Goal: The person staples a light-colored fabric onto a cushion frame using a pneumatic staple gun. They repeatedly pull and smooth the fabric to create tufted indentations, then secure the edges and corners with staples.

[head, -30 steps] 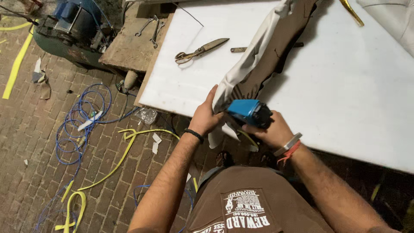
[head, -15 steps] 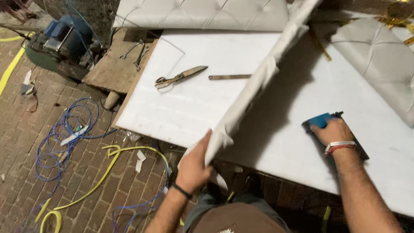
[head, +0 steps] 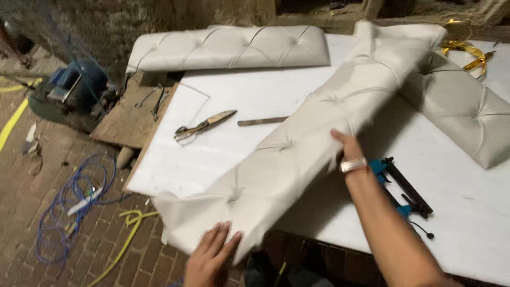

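1. Tufted upholstered panel [head: 313, 143]: long, off-white, buttoned with pleated folds, padded face up
2. It lies slantwise over the white table, far end near the back edge, near end overhanging the front edge, loose fabric hanging at its lower corner

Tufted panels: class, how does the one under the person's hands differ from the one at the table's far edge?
The near tufted panel lies diagonally, overhanging the white table, with the left hand and right hand on it. The far tufted panel lies crosswise, untouched. Both are off-white and buttoned.
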Demonstrator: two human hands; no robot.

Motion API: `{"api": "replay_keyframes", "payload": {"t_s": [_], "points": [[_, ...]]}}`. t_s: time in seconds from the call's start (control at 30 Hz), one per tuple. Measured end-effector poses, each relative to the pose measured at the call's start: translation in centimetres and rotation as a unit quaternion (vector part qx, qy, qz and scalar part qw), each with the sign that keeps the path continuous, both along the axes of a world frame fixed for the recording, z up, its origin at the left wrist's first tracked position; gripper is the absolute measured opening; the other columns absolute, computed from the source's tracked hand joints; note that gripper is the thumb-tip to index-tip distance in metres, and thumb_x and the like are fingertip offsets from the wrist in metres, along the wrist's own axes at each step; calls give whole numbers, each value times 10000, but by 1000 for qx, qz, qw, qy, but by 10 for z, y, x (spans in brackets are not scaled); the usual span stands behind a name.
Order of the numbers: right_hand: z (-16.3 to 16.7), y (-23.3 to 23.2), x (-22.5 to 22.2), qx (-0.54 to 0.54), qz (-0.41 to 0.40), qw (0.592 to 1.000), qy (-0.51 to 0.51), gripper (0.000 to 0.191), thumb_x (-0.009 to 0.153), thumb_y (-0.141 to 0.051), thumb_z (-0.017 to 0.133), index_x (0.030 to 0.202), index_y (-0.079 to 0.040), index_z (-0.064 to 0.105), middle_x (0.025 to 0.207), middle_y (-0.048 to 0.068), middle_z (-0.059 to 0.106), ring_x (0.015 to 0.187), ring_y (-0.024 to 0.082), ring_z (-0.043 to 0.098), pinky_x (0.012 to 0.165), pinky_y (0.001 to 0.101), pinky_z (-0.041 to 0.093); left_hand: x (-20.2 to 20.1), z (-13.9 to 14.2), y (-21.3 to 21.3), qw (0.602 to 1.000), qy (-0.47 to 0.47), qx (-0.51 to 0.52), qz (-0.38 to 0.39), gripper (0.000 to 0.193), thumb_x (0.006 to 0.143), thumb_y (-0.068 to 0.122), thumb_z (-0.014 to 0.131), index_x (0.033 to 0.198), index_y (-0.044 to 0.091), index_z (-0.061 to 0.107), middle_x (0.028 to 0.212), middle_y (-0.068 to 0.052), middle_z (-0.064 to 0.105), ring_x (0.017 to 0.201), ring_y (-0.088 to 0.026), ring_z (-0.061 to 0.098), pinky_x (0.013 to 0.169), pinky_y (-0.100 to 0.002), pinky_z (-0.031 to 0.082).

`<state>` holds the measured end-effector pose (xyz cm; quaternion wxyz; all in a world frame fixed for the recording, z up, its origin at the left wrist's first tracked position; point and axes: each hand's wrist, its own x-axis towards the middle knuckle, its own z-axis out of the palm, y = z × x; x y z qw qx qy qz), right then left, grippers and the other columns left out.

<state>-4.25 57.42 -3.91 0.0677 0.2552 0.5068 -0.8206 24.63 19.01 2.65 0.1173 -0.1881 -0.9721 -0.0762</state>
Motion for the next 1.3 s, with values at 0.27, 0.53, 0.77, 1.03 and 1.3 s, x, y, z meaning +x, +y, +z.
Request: {"api": "replay_keyframes", "payload": {"t_s": [0.27, 0.53, 0.77, 1.03, 1.3], "points": [[-3, 29, 131, -195, -257, 945, 60, 590, 689, -32, 797, 1258, -17, 644, 1223, 123, 660, 1124, 352, 608, 1048, 471, 477, -116, 29, -50, 895, -39, 294, 332, 1034, 724, 108, 774, 1579, 6, 201, 1656, -268, 9, 1416, -443, 374, 1147, -508, 381], [-18, 10, 97, -320, -288, 888, 165, 531, 862, -261, 755, 1274, 38, 602, 1066, 160, 709, 945, 313, 683, 883, 412, 568, -129, 3, 113, 924, -284, 254, 33, 743, 766, 222, 772, 1460, 208, 508, 1685, -132, 185, 1385, -376, 487, 1036, -439, 521], [-32, 0, 177, 215, 218, 936, 172, 498, 864, -377, 765, 1193, -5, 721, 1091, 147, 794, 1028, 230, 761, 919, 360, 606, -115, -37, 155, 881, -397, 242, -82, 595, 821, 203, 758, 1389, 171, 586, 1438, -163, 593, 1317, -341, 607, 1026, -433, 538], [5, 241, 268, 684, -23, 710, -163, 760, 760, -448, 834, 1383, -98, 575, 1463, 172, 512, 1322, 355, 478, 1058, 469, 380, -113, -68, 195, 777, -564, 274, -59, 617, 876, 167, 705, 1456, 132, 499, 1412, -123, 641, 1289, -261, 641, 1062, -392, 546], [6, 293, 277, 609, 196, 700, -318, 1027, 769, -820, 642, 1477, -88, 505, 1467, 212, 501, 1378, 375, 476, 1155, 479, 387, -106, -100, 303, 610, -683, 400, -26, 802, 890, 233, 677, 1560, 78, 263, 1522, -170, 482, 1329, -286, 569, 1092, -428, 502]]}}
